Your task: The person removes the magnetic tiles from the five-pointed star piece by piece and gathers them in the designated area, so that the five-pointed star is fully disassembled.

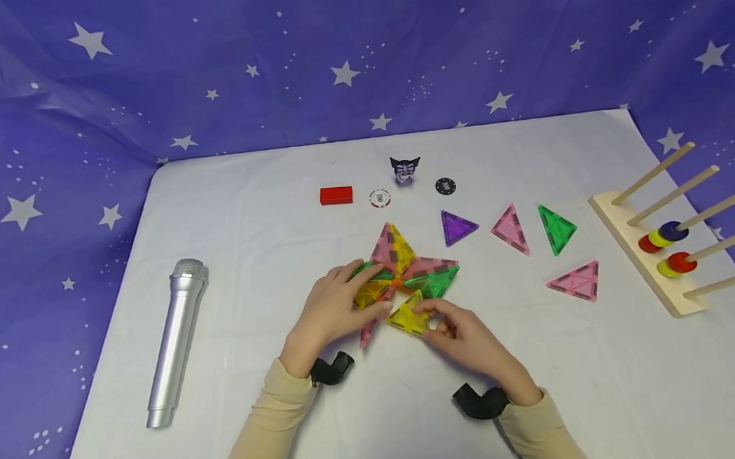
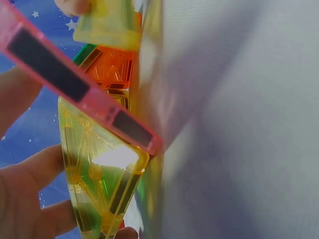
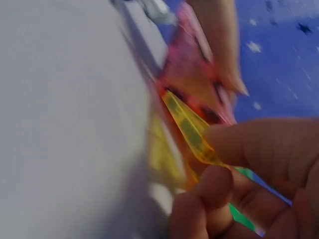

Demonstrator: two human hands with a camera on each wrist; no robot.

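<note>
Right hand (image 1: 469,339) grip pinching translucent yellow triangle tile (image 1: 408,315), left hand (image 1: 334,307) flat – pressing glossy tile star (image 1: 404,269)

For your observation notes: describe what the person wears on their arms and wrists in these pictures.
Both arms wear long cream-beige sleeves reaching the wrists. A black mount, curved like a short bent tube, is strapped at each wrist: one at the left hand, one at the right hand. No rings or markings show.

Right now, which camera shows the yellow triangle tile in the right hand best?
The head view: the whole yellow triangle tile shows, pinched by the right hand. The right wrist view shows only its blurred edge; the left wrist view shows one corner at the top.
</note>
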